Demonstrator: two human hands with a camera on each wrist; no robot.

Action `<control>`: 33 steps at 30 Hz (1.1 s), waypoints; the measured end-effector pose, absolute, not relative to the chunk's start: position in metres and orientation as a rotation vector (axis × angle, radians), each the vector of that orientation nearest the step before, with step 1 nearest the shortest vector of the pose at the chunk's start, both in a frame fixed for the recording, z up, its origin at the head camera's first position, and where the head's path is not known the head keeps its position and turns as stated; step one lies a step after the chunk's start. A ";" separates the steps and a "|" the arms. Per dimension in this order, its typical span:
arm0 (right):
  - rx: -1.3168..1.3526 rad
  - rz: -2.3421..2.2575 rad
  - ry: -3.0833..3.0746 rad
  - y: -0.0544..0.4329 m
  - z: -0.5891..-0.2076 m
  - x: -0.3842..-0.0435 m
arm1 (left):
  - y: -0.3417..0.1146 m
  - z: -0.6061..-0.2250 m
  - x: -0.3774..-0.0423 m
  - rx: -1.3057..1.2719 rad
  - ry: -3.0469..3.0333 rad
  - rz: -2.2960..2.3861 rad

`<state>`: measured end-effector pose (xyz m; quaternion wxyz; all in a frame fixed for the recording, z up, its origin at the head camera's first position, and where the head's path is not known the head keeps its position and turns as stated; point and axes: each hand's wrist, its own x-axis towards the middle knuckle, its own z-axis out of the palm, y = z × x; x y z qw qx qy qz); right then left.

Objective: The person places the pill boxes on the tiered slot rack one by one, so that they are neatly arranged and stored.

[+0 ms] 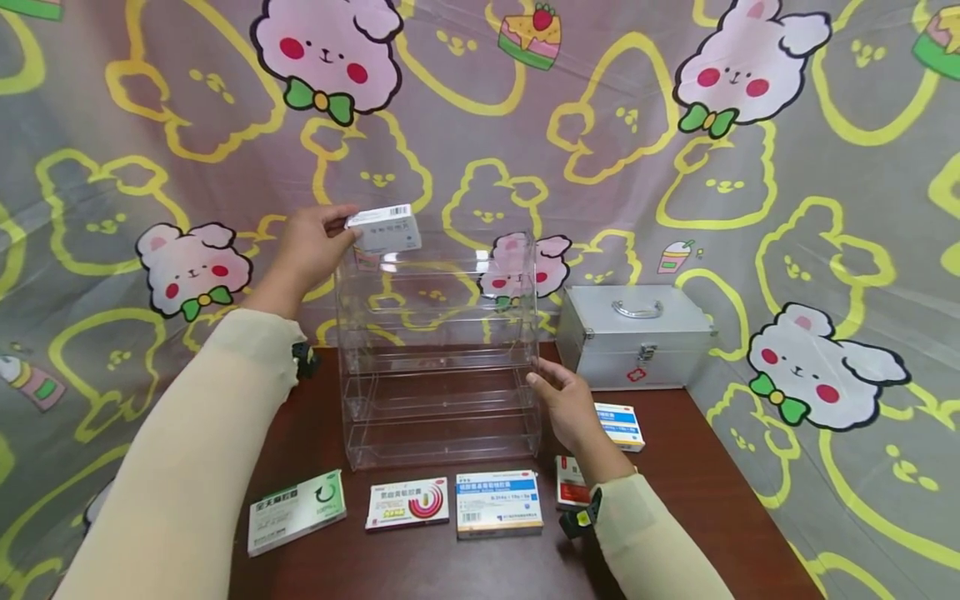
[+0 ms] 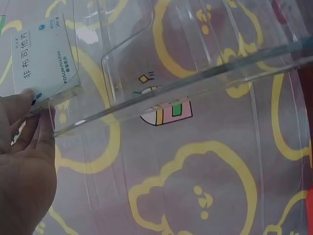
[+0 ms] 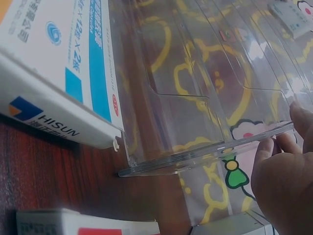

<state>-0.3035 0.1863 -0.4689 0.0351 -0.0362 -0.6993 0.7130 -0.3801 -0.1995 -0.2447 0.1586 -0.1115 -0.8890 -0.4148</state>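
Observation:
My left hand (image 1: 309, 250) pinches a white medicine box (image 1: 390, 233) between thumb and fingers, at the top left of a clear acrylic tiered rack (image 1: 442, 362). In the left wrist view the white box (image 2: 44, 58) shows dark printed characters and overlaps the rack's upper tier, the fingers close by the side panel's edge. The rack stands upright on the table, its shelves bare. My right hand (image 1: 570, 408) grips the rack's right side edge; in the right wrist view the thumb and fingers (image 3: 266, 152) lie on either side of the clear panel.
In front of the rack lie a green-and-white box (image 1: 296, 512), a box with a pink arc (image 1: 407, 503) and a blue-and-white box (image 1: 498, 504). A red-and-white box (image 1: 572, 483) and another blue-and-white box (image 1: 621, 427) lie near my right forearm. Behind stands a silver case (image 1: 637, 337).

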 end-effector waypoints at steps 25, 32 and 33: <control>-0.103 2.187 -2.113 0.183 -0.469 -0.301 | -0.216 -0.258 -0.385 -0.248 -2.549 -1.190; -0.077 2.182 -2.102 0.183 -0.470 -0.301 | -0.212 -0.258 -0.384 -0.272 -2.528 -1.135; -0.080 2.183 -2.099 0.184 -0.470 -0.301 | -0.211 -0.258 -0.384 -0.276 -2.529 -1.122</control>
